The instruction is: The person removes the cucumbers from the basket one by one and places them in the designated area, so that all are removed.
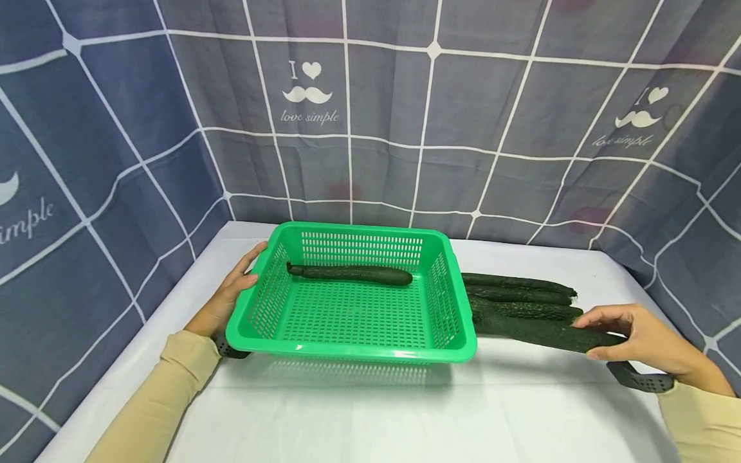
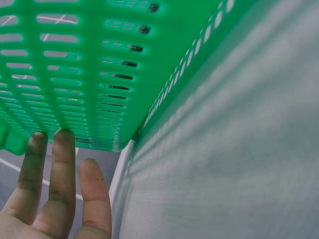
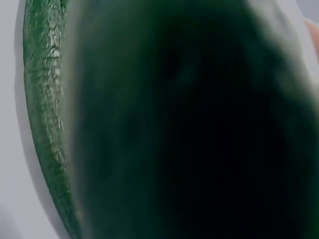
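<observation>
A green plastic basket (image 1: 272, 350) with slotted walls stands on the white table. One dark green cucumber (image 1: 353, 275) lies inside along its far wall. My left hand (image 1: 231, 289) is at the basket's left side; in the left wrist view, straight fingers (image 2: 61, 169) reach up against the slotted outer wall. To the right of the basket, my right hand (image 1: 645, 337) pinches the near end of a cucumber (image 1: 538, 331) between thumb and fingers. This cucumber fills most of the right wrist view, dark and blurred. The basket wall hides its far end.
Several more cucumbers (image 1: 521, 295) lie side by side just beyond the held one, their left ends behind the basket. A white cloth covers the table (image 1: 359, 418). Grey-blue checked curtains (image 1: 382, 167) enclose its back and both sides.
</observation>
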Demonstrator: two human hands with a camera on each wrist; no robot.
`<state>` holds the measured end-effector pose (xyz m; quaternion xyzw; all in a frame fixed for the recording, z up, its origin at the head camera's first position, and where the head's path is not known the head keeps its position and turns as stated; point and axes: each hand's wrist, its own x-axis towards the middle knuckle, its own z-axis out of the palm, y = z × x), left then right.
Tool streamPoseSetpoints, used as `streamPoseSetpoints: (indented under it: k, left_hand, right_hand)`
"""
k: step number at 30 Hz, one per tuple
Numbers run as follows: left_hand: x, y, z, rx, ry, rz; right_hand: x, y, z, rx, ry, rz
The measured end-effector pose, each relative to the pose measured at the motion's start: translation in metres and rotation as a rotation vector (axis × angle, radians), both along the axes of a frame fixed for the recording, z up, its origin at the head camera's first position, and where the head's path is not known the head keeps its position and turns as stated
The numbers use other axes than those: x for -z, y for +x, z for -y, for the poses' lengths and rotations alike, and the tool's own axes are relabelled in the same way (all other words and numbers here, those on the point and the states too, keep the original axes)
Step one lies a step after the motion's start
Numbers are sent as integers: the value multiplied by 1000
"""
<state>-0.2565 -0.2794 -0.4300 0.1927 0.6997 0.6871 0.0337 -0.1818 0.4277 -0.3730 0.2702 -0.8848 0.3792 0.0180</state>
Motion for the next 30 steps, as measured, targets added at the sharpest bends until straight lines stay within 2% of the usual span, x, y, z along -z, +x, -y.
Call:
streamPoseSetpoints:
  k: [11,18,22,30]
  left_hand:
    - [-2,1,-2,-15,-20,1]
    - [-2,1,-1,-9,-21,-4]
    - [-2,1,-1,1,0,-2]
    - [-1,0,-1,5,14,-3]
  right_hand:
    - [16,-17,12,-84,36,-26]
    - [26,-23,24,-114,56,-8]
    - [30,-26,28,-96,70,-21]
    - [36,-25,38,-8,129,-67]
